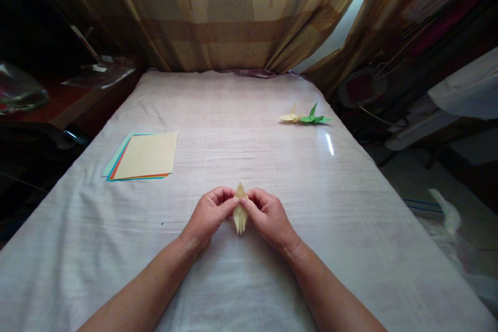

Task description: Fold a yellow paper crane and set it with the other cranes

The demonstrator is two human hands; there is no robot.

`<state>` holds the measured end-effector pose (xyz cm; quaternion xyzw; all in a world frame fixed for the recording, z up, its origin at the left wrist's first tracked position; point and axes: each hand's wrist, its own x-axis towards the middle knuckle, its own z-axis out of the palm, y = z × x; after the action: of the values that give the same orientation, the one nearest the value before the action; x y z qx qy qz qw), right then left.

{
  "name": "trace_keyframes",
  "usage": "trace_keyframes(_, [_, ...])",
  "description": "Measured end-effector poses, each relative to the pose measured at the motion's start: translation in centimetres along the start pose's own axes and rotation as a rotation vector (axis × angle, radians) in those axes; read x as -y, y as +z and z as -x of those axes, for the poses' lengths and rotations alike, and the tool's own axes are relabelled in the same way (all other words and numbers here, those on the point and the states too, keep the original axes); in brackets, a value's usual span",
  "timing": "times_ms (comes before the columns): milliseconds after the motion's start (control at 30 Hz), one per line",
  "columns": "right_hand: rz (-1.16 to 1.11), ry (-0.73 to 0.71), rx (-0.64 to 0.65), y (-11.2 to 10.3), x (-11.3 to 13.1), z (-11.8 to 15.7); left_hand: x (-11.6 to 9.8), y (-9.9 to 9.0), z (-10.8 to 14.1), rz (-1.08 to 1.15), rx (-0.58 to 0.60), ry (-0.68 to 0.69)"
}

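A small cream piece of folded paper [240, 215], narrow and diamond-shaped, is held upright in line with my view at the front centre. My left hand [210, 213] pinches its left edge between thumb and curled fingers. On the right edge, my right hand [269, 216] grips the same paper, and the two thumb tips nearly meet across its front. The pointed top rises above the thumbs, and split points hang at the bottom.
A stack of coloured paper squares [146, 156], cream on top, lies at the left. Two folded paper cranes, one cream [291, 118] and one green [314, 118], sit at the back right. A pale sheet [241, 290] covers the surface; curtains [233, 15] hang behind.
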<state>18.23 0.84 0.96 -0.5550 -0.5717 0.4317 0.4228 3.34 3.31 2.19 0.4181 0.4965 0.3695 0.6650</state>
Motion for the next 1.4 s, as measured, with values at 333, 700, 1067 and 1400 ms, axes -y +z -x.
trace_keyframes(333, [-0.188, 0.096, 0.057, 0.0, -0.2, -0.2, 0.1, 0.0, -0.3, 0.081, -0.035, -0.016])
trace_keyframes(700, [0.114, -0.192, -0.285, -0.1, 0.1, 0.0, 0.8, -0.2, 0.9, -0.462, -0.105, 0.532])
trace_keyframes(1067, [0.364, -0.499, -0.224, 0.0, 0.2, 0.4, 0.5, -0.1, 0.1, -0.096, -0.054, 0.148])
trace_keyframes(1400, [0.224, -0.537, -0.072, -1.5, -0.1, 0.3, -0.3, -0.5, -0.1, -0.008, -0.094, -0.056])
